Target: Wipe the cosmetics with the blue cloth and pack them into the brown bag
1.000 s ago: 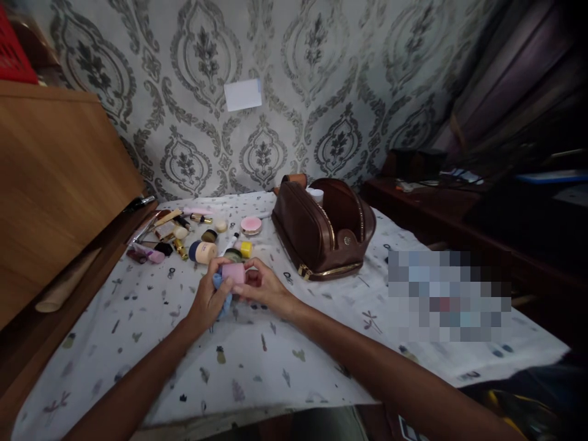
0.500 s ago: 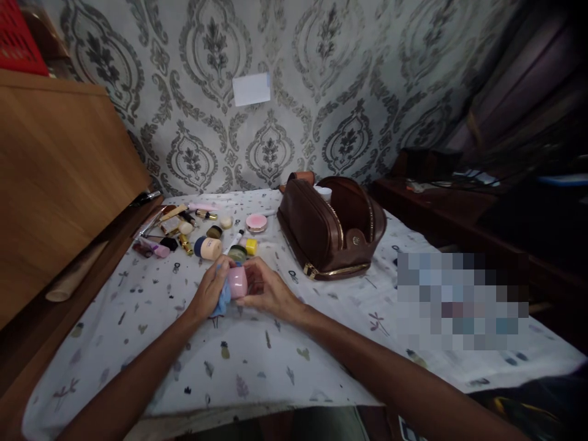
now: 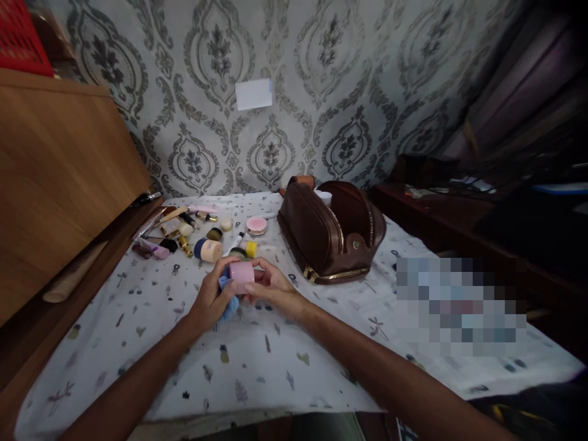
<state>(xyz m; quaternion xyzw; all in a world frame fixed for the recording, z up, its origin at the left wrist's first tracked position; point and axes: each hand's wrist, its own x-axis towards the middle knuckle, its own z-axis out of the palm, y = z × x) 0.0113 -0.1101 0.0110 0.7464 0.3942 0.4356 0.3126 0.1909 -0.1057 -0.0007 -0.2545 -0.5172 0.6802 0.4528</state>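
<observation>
Between both hands, just above the cloth-covered table, is a small pink jar (image 3: pixel 241 275). My left hand (image 3: pixel 212 297) closes round its left side with a blue cloth (image 3: pixel 228 306) bunched in the palm. From the right, my right hand (image 3: pixel 275 288) grips the jar with thumb and fingers. Right behind them lie a dark-lidded green jar (image 3: pixel 238 252), a small yellow item (image 3: pixel 251 248) and a beige jar with a navy lid (image 3: pixel 209 250). A pink round compact (image 3: pixel 256 225) rests farther back.
An open brown leather toiletry bag (image 3: pixel 316 236) stands right of centre, a white item (image 3: pixel 324 197) inside. Several cosmetics, including a gold tube (image 3: pixel 185 245), lie at back left. A wooden cabinet (image 3: pixel 59 177) borders the left; a pixelated patch covers something at right.
The pink jar has turned slightly in my hands, and my right thumb now lies across its lower front. The view has shifted a little.
</observation>
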